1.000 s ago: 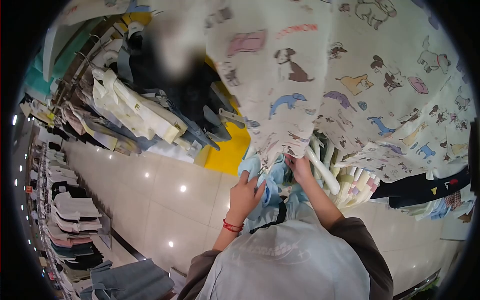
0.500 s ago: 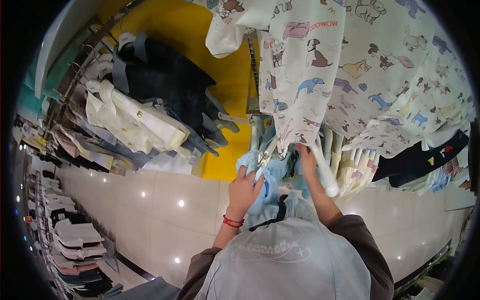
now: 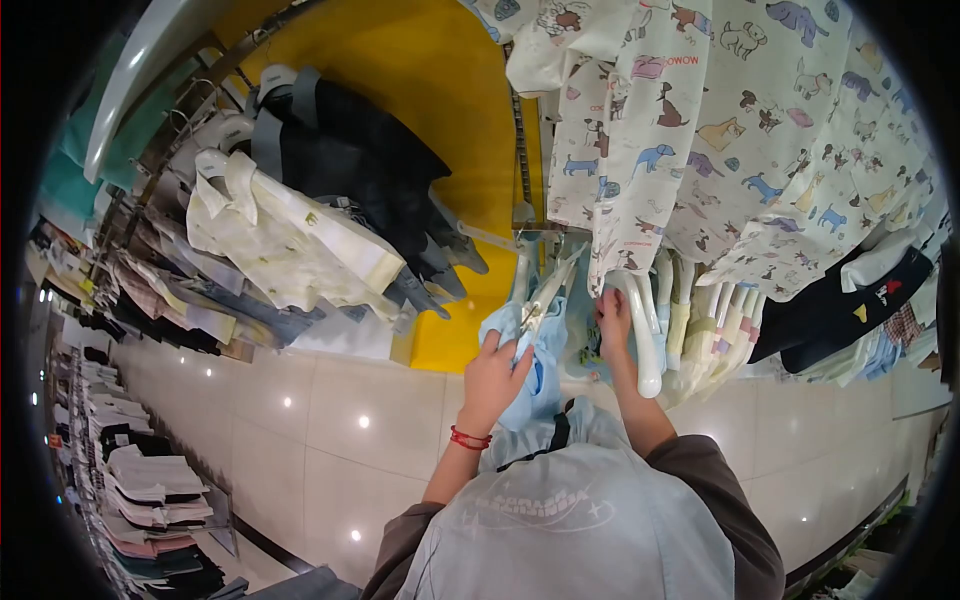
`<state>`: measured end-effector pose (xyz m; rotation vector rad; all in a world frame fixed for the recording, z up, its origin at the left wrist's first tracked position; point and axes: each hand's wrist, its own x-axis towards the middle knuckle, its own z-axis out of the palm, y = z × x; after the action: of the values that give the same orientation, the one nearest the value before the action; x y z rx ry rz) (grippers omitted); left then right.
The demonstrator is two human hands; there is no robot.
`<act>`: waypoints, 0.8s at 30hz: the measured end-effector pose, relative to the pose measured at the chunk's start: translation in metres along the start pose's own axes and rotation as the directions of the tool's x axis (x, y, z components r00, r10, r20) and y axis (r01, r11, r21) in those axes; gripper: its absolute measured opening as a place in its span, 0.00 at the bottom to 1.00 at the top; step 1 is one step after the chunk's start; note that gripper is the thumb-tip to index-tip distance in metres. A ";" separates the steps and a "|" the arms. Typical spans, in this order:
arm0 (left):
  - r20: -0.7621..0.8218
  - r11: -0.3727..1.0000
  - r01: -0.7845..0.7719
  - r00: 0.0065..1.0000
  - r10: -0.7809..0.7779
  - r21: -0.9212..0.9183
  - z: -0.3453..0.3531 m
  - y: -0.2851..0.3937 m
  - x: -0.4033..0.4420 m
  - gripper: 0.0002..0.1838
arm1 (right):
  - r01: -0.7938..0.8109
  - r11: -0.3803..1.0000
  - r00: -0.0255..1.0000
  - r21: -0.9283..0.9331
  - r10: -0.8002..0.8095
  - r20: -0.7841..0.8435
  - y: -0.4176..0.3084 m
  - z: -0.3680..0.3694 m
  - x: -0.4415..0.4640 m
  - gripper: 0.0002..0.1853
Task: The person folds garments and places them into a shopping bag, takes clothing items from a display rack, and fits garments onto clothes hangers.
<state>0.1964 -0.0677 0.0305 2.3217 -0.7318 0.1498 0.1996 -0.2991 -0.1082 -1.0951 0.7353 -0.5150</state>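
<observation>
My left hand (image 3: 492, 378), with a red cord on its wrist, is closed on a light blue garment (image 3: 545, 372). A white hanger with metal clips (image 3: 538, 302) rises from that garment beside my fingers. Under the hem of a white dog-print garment (image 3: 640, 190), my right hand (image 3: 614, 322) is closed, its fingers bent. It is next to a white hanger (image 3: 647, 345) at the row's near end; what its fingers hold, if anything, is hidden. Pale yellow garments (image 3: 715, 340) hang in a row to its right.
On the left rack hang a black garment (image 3: 350, 125) and a pale patterned shirt (image 3: 290, 240), in front of a yellow panel (image 3: 470, 90). Dark trousers (image 3: 850, 315) hang at the right. Folded clothes (image 3: 150, 475) are stacked at lower left, beyond the tiled floor (image 3: 340, 430).
The view has shifted slightly, so the racks appear further right. The white hanger by my right hand now stands more upright, and more of that hand shows. My left hand keeps hold of the blue garment.
</observation>
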 end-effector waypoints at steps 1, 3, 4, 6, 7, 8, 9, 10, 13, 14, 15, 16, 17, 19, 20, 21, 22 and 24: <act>0.002 1.000 -0.011 1.000 0.011 -0.002 0.002 -0.001 0.000 0.13 | -0.036 0.999 0.999 -0.019 0.036 0.004 0.008 0.000 -0.002 0.33; 0.010 0.999 -0.038 0.999 0.038 -0.006 0.005 -0.001 -0.001 0.13 | -0.148 0.989 0.989 0.006 0.148 0.000 0.025 0.001 -0.007 0.28; 0.014 0.999 -0.046 0.999 0.046 -0.007 0.006 -0.001 -0.001 0.13 | -0.186 0.983 0.983 0.002 0.186 -0.002 0.034 0.000 -0.013 0.27; 0.020 0.998 -0.065 0.998 0.065 -0.012 0.009 0.001 -0.001 0.13 | -0.263 0.965 0.963 0.002 0.262 0.059 0.048 -0.005 -0.024 0.24; 0.023 0.998 -0.068 0.997 0.068 -0.006 0.011 0.001 -0.001 0.13 | -0.302 0.953 0.946 0.002 0.299 0.122 0.053 -0.010 -0.031 0.23; 0.028 0.998 -0.070 0.997 0.070 -0.001 0.015 0.000 -0.002 0.13 | -0.340 0.940 0.924 0.000 0.335 0.184 0.059 -0.014 -0.038 0.22; 0.033 0.997 -0.072 0.997 0.072 0.003 0.018 0.000 -0.003 0.13 | -0.346 0.938 0.919 0.019 0.335 0.207 0.064 -0.015 -0.048 0.23; 0.057 0.998 -0.058 0.997 0.058 -0.003 0.020 0.001 -0.004 0.13 | -0.352 0.935 0.914 0.036 0.335 0.230 0.065 -0.014 -0.058 0.23; 0.098 0.999 -0.040 0.994 0.042 -0.027 0.031 0.004 -0.005 0.14 | -0.358 0.924 0.906 0.138 0.307 0.291 0.043 -0.006 -0.074 0.33; 0.098 0.998 -0.050 0.994 0.053 -0.040 0.035 0.006 -0.006 0.14 | -0.341 0.919 0.910 0.196 0.271 0.313 0.033 -0.004 -0.070 0.34; 0.101 0.997 -0.059 0.993 0.064 -0.053 0.040 0.007 -0.008 0.14 | -0.326 0.911 0.914 0.253 0.235 0.330 0.021 -0.001 -0.067 0.36; 0.104 0.996 -0.073 0.991 0.078 -0.051 0.046 0.009 -0.009 0.14 | -0.287 0.931 0.918 0.227 0.200 0.343 -0.007 0.007 -0.072 0.41; 0.104 0.995 -0.089 0.990 0.093 -0.050 0.051 0.011 -0.009 0.14 | -0.236 0.959 0.915 0.157 0.165 0.367 -0.031 0.012 -0.078 0.41; 0.107 0.991 -0.102 0.988 0.111 -0.082 0.061 0.017 -0.005 0.13 | -0.111 0.994 0.899 0.015 0.094 0.428 -0.074 0.021 -0.085 0.42; 0.113 0.989 -0.096 0.988 0.109 -0.117 0.066 0.019 -0.005 0.13 | -0.029 0.993 0.869 -0.118 0.083 0.487 -0.090 0.020 -0.086 0.41; 0.120 0.984 -0.085 0.987 0.104 -0.154 0.068 0.023 -0.005 0.13 | 0.009 0.972 0.838 -0.237 0.122 0.533 -0.102 0.022 -0.082 0.40; 0.131 0.980 -0.081 0.986 0.105 -0.179 0.072 0.025 -0.004 0.12 | 0.047 0.934 0.804 -0.355 0.175 0.569 -0.113 0.024 -0.077 0.39; 0.274 0.963 0.023 0.960 0.054 -0.268 0.076 0.025 -0.004 0.12 | 0.148 0.834 0.776 -0.531 0.235 0.585 -0.129 0.025 -0.065 0.37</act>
<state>0.1723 -0.1300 -0.0132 2.0962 -0.8519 -0.2628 0.1725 -0.2879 0.0358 -1.6774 0.2942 0.1608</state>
